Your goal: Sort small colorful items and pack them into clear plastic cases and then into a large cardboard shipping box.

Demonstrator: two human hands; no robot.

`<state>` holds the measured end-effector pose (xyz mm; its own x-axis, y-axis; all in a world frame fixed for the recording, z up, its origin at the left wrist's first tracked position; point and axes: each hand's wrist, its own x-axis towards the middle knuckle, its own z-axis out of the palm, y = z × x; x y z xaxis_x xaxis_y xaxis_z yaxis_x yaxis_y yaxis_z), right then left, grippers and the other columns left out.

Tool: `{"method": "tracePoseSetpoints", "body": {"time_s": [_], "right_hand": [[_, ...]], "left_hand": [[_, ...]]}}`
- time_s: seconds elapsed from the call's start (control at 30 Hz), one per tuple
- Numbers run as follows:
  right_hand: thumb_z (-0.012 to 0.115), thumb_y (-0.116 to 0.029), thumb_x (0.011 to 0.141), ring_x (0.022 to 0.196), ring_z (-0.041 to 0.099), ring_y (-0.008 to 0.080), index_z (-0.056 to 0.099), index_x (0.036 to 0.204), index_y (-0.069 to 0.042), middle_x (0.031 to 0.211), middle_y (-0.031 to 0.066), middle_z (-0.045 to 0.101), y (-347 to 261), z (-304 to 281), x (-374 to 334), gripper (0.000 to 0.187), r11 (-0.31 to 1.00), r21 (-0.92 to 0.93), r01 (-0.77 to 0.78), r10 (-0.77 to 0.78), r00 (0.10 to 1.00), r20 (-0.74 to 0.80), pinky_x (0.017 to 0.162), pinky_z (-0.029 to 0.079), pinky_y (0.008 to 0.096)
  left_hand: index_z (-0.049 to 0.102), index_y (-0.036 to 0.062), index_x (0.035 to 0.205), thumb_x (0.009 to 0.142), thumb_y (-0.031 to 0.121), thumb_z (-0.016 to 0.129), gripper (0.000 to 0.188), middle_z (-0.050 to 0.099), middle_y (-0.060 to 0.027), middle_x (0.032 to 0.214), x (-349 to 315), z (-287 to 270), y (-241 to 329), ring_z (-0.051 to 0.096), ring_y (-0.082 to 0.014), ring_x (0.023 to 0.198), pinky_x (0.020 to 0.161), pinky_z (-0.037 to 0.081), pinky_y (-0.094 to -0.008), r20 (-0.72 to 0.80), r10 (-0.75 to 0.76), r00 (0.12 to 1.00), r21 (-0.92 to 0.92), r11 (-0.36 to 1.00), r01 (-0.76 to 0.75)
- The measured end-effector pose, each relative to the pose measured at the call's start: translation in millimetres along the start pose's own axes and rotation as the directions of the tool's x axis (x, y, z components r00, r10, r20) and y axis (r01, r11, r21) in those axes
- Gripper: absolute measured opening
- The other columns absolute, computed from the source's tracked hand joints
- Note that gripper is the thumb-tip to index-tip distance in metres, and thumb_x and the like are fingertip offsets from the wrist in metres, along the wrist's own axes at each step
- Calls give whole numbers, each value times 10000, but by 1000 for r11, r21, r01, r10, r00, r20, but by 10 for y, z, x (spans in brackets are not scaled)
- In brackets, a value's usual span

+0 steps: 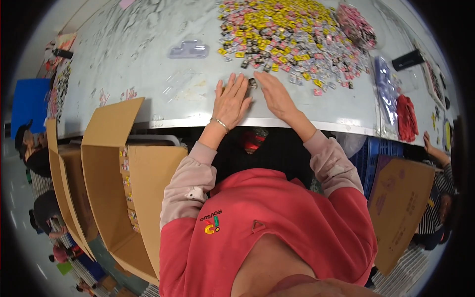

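In the head view, the left hand (231,101) is laid palm down near the front edge of the counter (118,64), its fingers straightened and slightly parted. The right hand (277,96) is held opposite, opened out and turned partly on its side, with the fingers close together. Between the two hands a small dark piece (253,83) is seen on the counter; whether it is touched by either hand cannot be told. Beyond the fingertips, small flat pieces (277,29) in yellow, pink, black and pale grey are spread in a heap, with a clear bag of pink and dark pieces (357,27) set at its right. A clear molded plastic tray (189,49) is placed left of the heap. Below the counter, at the left, an open cardboard box (106,193) is seen.
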<state>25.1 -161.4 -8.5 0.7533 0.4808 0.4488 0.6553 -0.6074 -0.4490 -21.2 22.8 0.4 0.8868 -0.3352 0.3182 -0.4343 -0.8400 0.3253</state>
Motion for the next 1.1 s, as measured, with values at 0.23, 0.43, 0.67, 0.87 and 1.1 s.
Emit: {"method": "tracePoseSetpoints", "body": {"time_s": [0.23,0.43,0.67,0.87,1.1], "right_hand": [[633,-75,764,862,579,336,627,959,-58,920,142,579,519,-1021,-451,196,844,-111,-526,525,850,-36,727,473,407],[644,-90,762,825,576,339,605,973,-48,906,136,566,685,-843,-646,218,900,-109,-423,412,905,-107,701,465,419],[618,-7,759,660,564,167,620,926,-33,813,86,562,365,-519,-365,169,918,254,-303,319,947,-22,584,454,271],[629,-2,758,635,537,127,608,976,-33,811,53,572,-287,-431,-3,222,850,489,-195,125,977,173,583,450,239],[611,-60,800,710,574,177,608,1075,-62,857,79,593,211,-222,525,275,913,389,-123,82,989,123,625,462,280]], "left_hand": [[428,18,1316,922,220,443,443,426,-154,1367,-22,-68,-375,378,-317,1282,1049,261,-477,-176,-57,983,-150,988,30],[594,-4,1117,962,228,423,327,635,-88,953,196,-867,-643,593,-133,817,734,469,-267,-294,-648,703,-742,618,259],[603,44,1063,890,198,577,233,610,-16,763,122,-214,277,552,-76,581,484,454,-217,329,-391,859,-808,355,471],[620,35,983,892,187,598,178,581,28,753,47,18,298,523,-45,620,545,431,-191,420,-271,866,-880,112,462],[620,6,992,880,129,603,167,630,-47,856,58,-498,-223,590,-110,702,620,488,-233,211,-576,790,-958,38,284]]}}
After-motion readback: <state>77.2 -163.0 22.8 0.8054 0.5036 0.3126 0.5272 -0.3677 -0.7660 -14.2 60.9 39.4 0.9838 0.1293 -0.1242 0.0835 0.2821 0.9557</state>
